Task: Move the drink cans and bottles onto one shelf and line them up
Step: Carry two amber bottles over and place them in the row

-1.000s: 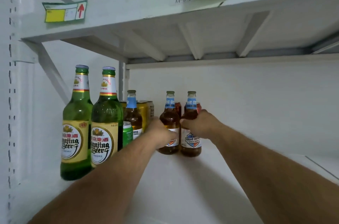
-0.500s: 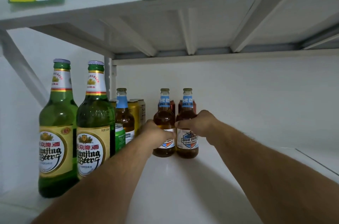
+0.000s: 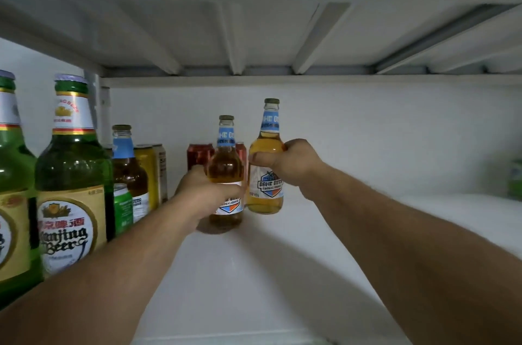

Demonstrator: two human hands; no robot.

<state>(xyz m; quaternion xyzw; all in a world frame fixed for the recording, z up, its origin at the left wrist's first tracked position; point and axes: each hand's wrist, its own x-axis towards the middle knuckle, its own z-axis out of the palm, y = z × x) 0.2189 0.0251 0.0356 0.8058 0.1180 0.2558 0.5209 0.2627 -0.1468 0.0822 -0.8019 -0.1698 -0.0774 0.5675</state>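
On the white shelf (image 3: 254, 274), two green Nanjing Beer bottles (image 3: 72, 175) stand nearest at left, then the left hand (image 3: 203, 194) grips one amber Bahe beer bottle (image 3: 226, 166) and the right hand (image 3: 291, 163) grips another (image 3: 267, 152) raised beside it, red cans (image 3: 199, 155) behind.

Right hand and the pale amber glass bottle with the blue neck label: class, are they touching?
Touching. The head view shows the right hand with thumb and fingers wrapped round the pale amber glass bottle.
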